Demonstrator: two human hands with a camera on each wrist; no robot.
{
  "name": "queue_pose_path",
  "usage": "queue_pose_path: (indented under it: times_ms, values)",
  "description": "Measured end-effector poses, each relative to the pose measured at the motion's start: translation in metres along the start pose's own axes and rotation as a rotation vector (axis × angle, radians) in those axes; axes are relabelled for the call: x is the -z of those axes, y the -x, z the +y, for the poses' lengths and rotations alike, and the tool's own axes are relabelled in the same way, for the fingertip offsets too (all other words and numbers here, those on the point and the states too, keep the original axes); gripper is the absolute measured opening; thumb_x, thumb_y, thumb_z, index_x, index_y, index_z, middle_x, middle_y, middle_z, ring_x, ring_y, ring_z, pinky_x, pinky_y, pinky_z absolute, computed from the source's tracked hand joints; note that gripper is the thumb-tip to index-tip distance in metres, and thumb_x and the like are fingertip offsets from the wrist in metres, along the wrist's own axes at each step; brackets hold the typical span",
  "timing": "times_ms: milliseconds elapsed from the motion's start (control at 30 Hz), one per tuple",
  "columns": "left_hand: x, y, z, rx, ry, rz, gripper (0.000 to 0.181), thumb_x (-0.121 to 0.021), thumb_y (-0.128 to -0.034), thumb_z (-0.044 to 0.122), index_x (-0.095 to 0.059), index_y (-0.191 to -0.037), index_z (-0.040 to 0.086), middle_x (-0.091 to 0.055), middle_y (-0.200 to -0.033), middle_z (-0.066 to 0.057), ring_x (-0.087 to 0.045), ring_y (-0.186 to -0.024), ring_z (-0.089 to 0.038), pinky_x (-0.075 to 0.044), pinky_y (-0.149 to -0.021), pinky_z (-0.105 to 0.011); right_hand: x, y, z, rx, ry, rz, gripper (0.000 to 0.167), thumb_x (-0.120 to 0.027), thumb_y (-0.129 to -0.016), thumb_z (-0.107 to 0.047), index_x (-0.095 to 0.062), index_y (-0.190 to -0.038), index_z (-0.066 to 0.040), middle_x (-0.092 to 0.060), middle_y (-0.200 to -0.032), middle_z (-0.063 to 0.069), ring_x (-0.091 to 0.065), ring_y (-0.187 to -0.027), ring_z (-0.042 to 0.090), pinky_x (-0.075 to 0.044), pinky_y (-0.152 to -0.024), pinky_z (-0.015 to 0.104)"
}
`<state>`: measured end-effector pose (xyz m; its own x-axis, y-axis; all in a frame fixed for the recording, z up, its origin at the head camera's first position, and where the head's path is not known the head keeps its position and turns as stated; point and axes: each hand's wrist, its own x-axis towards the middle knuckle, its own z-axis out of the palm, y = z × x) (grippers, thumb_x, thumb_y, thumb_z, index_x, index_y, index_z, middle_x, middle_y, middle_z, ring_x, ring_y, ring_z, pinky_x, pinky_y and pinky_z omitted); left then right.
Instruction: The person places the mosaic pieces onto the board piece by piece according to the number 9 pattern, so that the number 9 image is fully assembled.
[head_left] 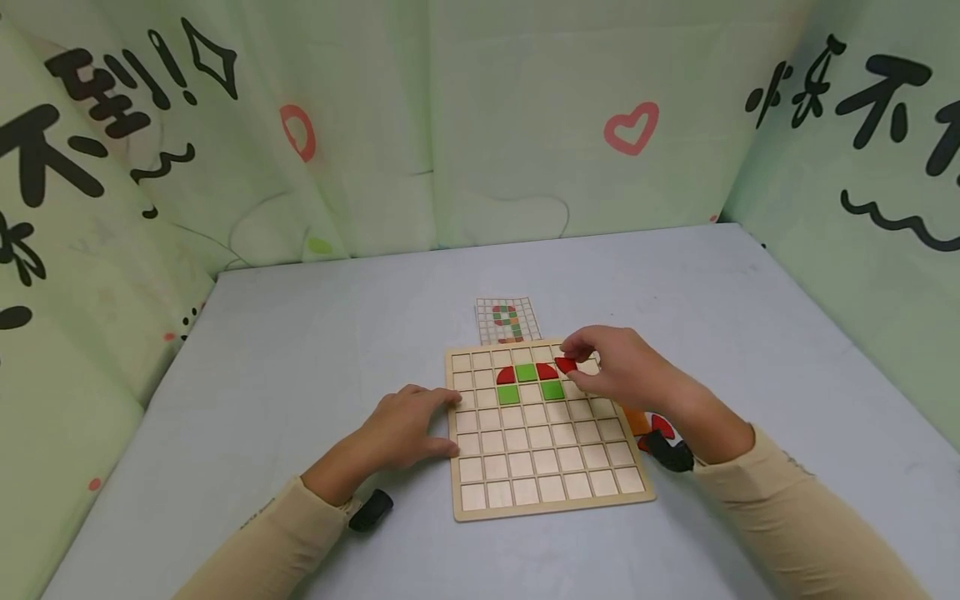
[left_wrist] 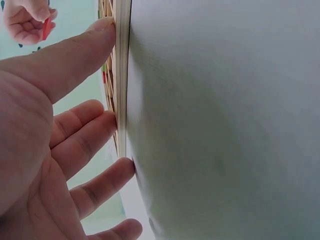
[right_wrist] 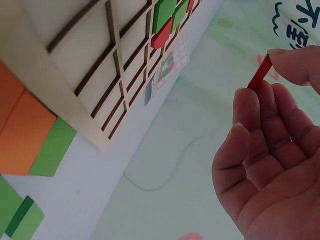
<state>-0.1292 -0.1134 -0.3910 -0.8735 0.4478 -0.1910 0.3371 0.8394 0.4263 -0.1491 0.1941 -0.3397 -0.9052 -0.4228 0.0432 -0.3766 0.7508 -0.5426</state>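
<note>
R grip (head_left: 626, 367) is pinched on a red pc (head_left: 566, 364), thumb vs fingers, over the board's (head_left: 555, 505) far R part; R wrist cam shows the pc edge-on & tilted. L grip (head_left: 405, 427) has thumb & fingers spread apart, tips touching the board's L edge; we read that as bracing.

To seat it well, we'd hold the pc by its edges, level it, line its curve up w/ the cell, lower square, then press w/ one tip. L grip should stay light but firm so the board doesn't skid. We'd avoid nudging the placed reds (head_left: 506, 376) & green squares (head_left: 526, 372) just L of R grip.

Materials: board looks like pale wood, thin raised dividers, sq cells. Pcs thin, flat, prob painted wood; reds have a rounded side. Patterned card (head_left: 486, 315) just past the board, ahead of both grips; orange pcs (head_left: 636, 421) below R grip, by the board's R edge. Counter (head_left: 337, 333) pale, looks smooth.
</note>
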Motion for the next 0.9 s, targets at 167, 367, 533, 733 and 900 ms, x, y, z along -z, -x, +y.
queue_pose_path:
  times_ms: [167, 367, 533, 733, 900]
  values:
    - [0.000, 0.000, 0.000, 0.002, 0.000, -0.001, 0.066, -0.085, -0.0808, 0.034, -0.058, -0.139, 0.015, -0.062, -0.129, -0.002, -0.049, -0.128, -0.029, -0.040, -0.102, -0.050, -0.005, -0.005, -0.005, 0.023, -0.024, -0.034, 0.029, -0.071, -0.089, -0.007, -0.065, -0.115, 0.003, -0.067, -0.104, 0.006, -0.060, -0.098, 0.027, -0.050, -0.089, 0.046]
    - [0.000, 0.000, 0.000, 0.008, -0.007, -0.002, 0.066, -0.085, -0.0803, 0.034, -0.059, -0.138, 0.016, -0.063, -0.129, -0.002, -0.049, -0.128, -0.030, -0.040, -0.101, -0.050, -0.015, -0.010, -0.011, 0.069, -0.034, -0.078, 0.024, -0.071, -0.089, -0.006, -0.065, -0.111, 0.002, -0.066, -0.100, 0.002, -0.062, -0.096, 0.026, -0.051, -0.087, 0.042]
    - [0.000, 0.000, 0.001, 0.001, -0.004, 0.000, 0.066, -0.086, -0.0801, 0.034, -0.059, -0.138, 0.016, -0.063, -0.128, -0.002, -0.050, -0.127, -0.029, -0.041, -0.101, -0.050, -0.022, -0.013, -0.015, 0.097, -0.020, -0.106, 0.024, -0.072, -0.090, -0.007, -0.066, -0.112, 0.001, -0.067, -0.103, 0.001, -0.064, -0.097, 0.022, -0.052, -0.088, 0.040]
    - [0.001, 0.000, 0.001, 0.002, 0.000, -0.002, 0.066, -0.086, -0.0803, 0.034, -0.059, -0.138, 0.016, -0.062, -0.129, -0.002, -0.049, -0.128, -0.030, -0.040, -0.102, -0.050, -0.031, -0.018, -0.020, 0.113, -0.014, -0.150, 0.025, -0.071, -0.090, -0.008, -0.066, -0.112, 0.002, -0.067, -0.104, 0.003, -0.064, -0.097, 0.022, -0.052, -0.089, 0.039]
    - [0.001, 0.000, 0.001, 0.006, 0.004, -0.004, 0.066, -0.086, -0.0804, 0.034, -0.059, -0.138, 0.016, -0.062, -0.129, -0.002, -0.049, -0.128, -0.030, -0.040, -0.102, -0.050, -0.037, -0.020, -0.024, 0.126, 0.008, -0.163, 0.019, -0.071, -0.089, -0.008, -0.068, -0.107, -0.003, -0.066, -0.097, -0.002, -0.062, -0.092, 0.017, -0.051, -0.085, 0.036]
